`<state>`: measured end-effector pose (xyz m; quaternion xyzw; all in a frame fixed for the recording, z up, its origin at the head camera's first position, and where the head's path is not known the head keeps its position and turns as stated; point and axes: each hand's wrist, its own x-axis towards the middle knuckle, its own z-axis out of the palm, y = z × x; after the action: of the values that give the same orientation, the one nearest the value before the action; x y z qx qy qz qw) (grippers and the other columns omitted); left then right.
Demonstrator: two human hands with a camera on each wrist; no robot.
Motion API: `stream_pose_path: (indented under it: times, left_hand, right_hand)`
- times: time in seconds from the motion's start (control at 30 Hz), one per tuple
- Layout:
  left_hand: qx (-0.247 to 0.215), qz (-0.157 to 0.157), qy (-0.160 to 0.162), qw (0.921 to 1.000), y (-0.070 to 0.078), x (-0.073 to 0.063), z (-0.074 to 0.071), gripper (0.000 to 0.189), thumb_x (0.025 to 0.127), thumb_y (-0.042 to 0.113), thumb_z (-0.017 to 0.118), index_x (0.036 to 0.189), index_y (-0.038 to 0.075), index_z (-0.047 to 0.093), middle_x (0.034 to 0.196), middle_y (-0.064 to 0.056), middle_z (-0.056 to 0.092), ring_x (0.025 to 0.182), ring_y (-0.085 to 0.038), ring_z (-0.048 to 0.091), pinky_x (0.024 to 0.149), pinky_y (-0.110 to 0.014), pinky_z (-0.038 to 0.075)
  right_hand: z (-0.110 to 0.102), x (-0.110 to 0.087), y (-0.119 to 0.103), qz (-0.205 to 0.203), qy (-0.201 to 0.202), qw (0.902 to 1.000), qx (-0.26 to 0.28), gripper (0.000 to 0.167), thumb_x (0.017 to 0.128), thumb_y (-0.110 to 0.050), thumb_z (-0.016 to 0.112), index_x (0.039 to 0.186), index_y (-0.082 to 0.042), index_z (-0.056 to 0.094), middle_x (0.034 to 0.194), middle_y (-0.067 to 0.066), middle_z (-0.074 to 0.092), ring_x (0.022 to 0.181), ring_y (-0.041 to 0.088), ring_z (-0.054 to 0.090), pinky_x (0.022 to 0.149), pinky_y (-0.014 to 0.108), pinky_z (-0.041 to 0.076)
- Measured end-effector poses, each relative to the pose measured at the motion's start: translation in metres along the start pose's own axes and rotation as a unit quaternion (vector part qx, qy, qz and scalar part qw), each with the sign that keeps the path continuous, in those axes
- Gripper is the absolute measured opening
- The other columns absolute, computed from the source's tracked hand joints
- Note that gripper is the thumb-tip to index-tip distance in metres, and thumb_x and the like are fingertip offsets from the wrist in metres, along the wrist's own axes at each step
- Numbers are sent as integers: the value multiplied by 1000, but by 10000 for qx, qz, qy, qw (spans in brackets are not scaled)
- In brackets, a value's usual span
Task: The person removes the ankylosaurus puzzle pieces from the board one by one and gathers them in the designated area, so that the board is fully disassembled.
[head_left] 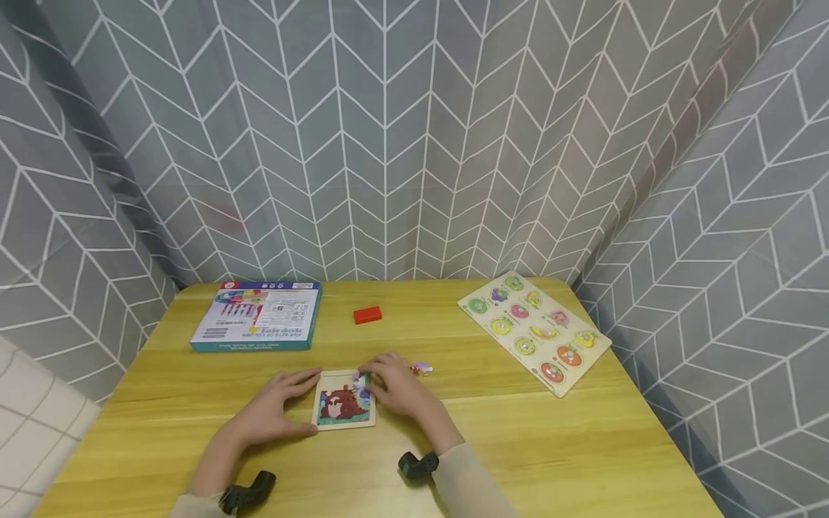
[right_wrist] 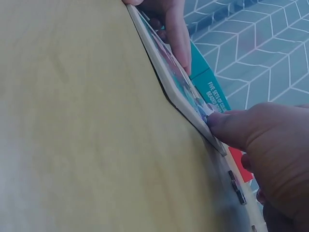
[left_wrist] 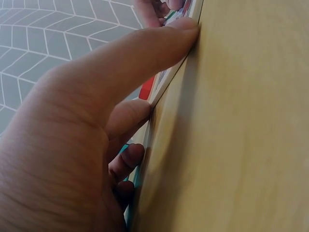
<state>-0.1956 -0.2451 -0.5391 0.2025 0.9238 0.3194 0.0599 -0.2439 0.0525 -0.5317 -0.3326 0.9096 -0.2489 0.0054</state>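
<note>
A small wooden-framed jigsaw puzzle [head_left: 356, 425] with a brown animal picture lies flat near the front middle of the table. My left hand [head_left: 275, 410] holds its left side, thumb at the near corner and index finger at the far one. In the left wrist view the thumb [left_wrist: 169, 46] rests along the frame's edge. At the upper right of the picture, my right hand [head_left: 398, 388] pinches a purplish puzzle piece [head_left: 358, 383] against the board. The right thumb [right_wrist: 227, 126] sits over that corner, and the fingers hide much of the piece.
Loose puzzle pieces [head_left: 422, 368] lie just right of my right hand. Behind the puzzle is a red block [head_left: 368, 315]. A flat box [head_left: 259, 316] lies at the back left, and a fruit peg board [head_left: 565, 387] at the back right. A patterned curtain [head_left: 401, 144] hangs behind the table.
</note>
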Motion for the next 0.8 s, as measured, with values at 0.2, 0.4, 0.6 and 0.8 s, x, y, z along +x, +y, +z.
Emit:
stream_pose_path:
  times: [0.2, 0.4, 0.6, 0.8]
  left_hand:
    - [-47, -38, -19, 10000, 1, 0, 0, 98, 79, 58, 89, 160, 16, 51, 168, -7, 43, 150, -64, 21, 111, -83, 24]
    - [-56, -17, -23, 10000, 3, 0, -1, 98, 78, 57, 89, 159, 15, 52, 168, -7, 43, 150, -62, 23, 111, -82, 26]
    - [-7, 27, -3, 10000, 1, 1, 0, 98, 78, 58, 89, 159, 16, 52, 168, -7, 43, 150, -61, 25, 112, -81, 26]
    - [-62, 27, 0, 10000, 2, 0, -1, 99, 78, 58, 89, 159, 15, 52, 168, -7, 42, 149, -63, 23, 112, -82, 25]
  right_hand:
    - [-4, 0, -3, -16, 23, 10000, 17, 31, 105, -16, 67, 136, -11, 72, 134, 4, 69, 124, 21, 57, 109, 40, 46]
    - [-8, -3, -4, 15, 105, 9997, 199, 30, 107, -17, 65, 136, -12, 71, 134, 5, 66, 124, 21, 56, 107, 37, 48]
    - [-34, -16, 17, 94, 612, 9962, 614, 29, 106, -13, 66, 134, -7, 71, 130, 10, 65, 119, 25, 59, 100, 40, 54]
    - [-64, -51, 65, 537, 1255, 9875, 786, 29, 101, -7, 71, 130, -3, 72, 129, 15, 67, 124, 35, 61, 107, 55, 50]
